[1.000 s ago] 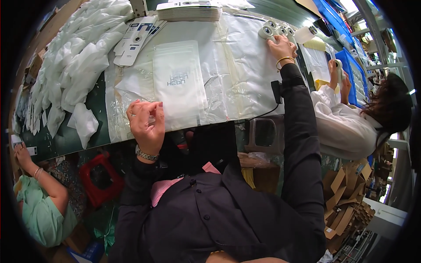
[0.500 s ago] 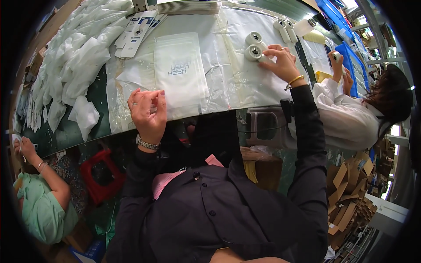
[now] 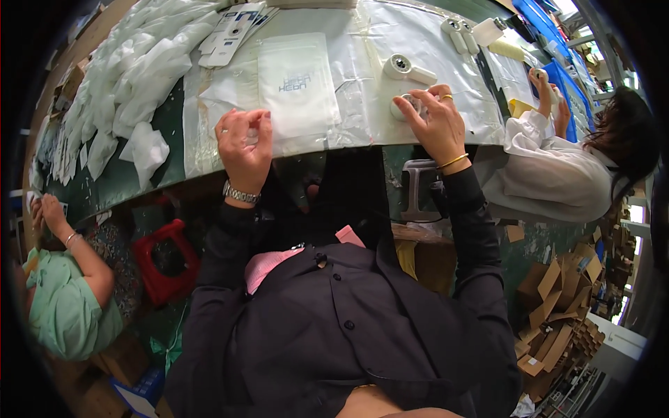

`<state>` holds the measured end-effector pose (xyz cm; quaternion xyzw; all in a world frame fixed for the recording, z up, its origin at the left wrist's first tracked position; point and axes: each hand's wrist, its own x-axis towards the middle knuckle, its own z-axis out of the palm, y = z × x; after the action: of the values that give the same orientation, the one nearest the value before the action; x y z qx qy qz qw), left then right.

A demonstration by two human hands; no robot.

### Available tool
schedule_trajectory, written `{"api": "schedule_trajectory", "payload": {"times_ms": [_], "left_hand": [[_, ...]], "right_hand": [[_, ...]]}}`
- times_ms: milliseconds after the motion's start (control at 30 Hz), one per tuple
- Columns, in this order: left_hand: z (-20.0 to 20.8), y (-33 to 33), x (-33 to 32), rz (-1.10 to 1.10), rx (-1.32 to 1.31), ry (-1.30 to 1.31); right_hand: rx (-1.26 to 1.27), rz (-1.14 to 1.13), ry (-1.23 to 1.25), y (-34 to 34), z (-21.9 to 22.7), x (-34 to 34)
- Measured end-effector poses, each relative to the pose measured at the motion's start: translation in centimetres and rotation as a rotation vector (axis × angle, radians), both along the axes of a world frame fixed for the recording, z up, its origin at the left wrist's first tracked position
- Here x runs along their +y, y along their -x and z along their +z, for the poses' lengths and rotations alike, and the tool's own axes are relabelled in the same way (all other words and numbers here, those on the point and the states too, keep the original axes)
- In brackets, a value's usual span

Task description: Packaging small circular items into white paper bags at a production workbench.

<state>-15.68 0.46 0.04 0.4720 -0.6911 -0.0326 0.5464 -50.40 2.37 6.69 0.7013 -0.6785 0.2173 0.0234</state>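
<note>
My right hand (image 3: 440, 129) is closed with thumb and fingers round a white handheld device (image 3: 399, 109) with a round head, near the front edge of the table. Its handle is hidden under my palm. Just beyond lies a similar white device (image 3: 411, 71), its round head to the left and its handle to the right. My left hand (image 3: 245, 148) is loosely curled at the near left corner of a stack of frosted white pouches (image 3: 296, 87). Nothing shows between its fingers.
Flat printed cartons (image 3: 232, 35) lie behind the pouches. White soft bags (image 3: 132, 76) heap at the left. More white devices (image 3: 460, 35) lie at the far right. A person in white (image 3: 557, 160) works at the right, another in green (image 3: 73, 292) at the left. Cardboard (image 3: 557, 299) piles up below right.
My right hand has moved nearer the table's front edge with one device, which now lies farther from the other one. My left hand stays curled by the pouches. The view has shifted slightly.
</note>
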Motion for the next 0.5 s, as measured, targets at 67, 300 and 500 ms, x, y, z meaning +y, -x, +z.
{"api": "schedule_trajectory", "payload": {"times_ms": [67,300,500], "left_hand": [[0.3,0.1,-0.1,-0.032,0.003,-0.004],[0.9,-0.3,-0.2,-0.200,-0.035,0.012],[2.6,-0.6,0.5,-0.321,-0.267,-0.120]], "right_hand": [[0.055,-0.020,0.056,-1.1,-0.6,0.9],[0.096,-0.200,0.175,-2.8,-3.1,2.8],[-0.368,-0.013,0.218,-5.7,-2.2,5.0]]}}
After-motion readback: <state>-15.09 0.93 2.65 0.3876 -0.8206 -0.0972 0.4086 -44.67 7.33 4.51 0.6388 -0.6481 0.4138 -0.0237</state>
